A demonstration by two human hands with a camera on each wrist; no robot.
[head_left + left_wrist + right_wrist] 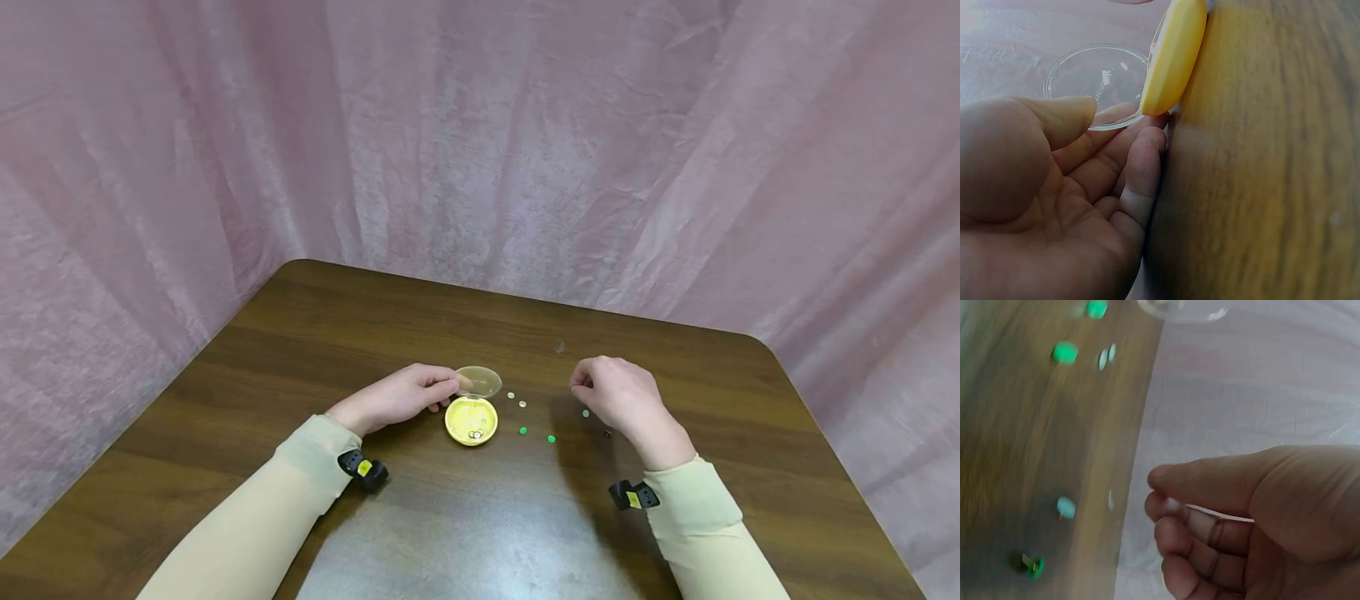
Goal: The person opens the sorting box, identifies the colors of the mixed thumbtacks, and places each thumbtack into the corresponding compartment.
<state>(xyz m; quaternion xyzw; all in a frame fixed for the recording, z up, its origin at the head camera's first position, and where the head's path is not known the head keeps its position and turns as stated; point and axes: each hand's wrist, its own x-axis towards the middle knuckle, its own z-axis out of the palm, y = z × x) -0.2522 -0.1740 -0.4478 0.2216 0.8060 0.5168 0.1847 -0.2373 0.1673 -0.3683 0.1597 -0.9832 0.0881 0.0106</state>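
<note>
My left hand (408, 393) pinches the clear round lid (483, 382) between thumb and fingers. This lid stands raised behind a shallow yellow round case (459, 418), which has a few small tacks (476, 434) in it. In the left wrist view the case's yellow side (1175, 59) is close by my fingertips. My right hand (618, 396) hovers above the table to the right, its fingers curled and the thumb near the index fingertip. A pale spot (1172, 505) shows there; I cannot tell whether it is a held tack.
Two green thumbtacks (537, 435) and two pale ones (517, 400) lie right of the case. A light blue thumbtack (1066, 507) and a green one (1035, 567) with its point showing are near my right hand. A whitish piece (560, 347) lies farther back. Pink curtains (480, 150) surround the wooden table (360, 308).
</note>
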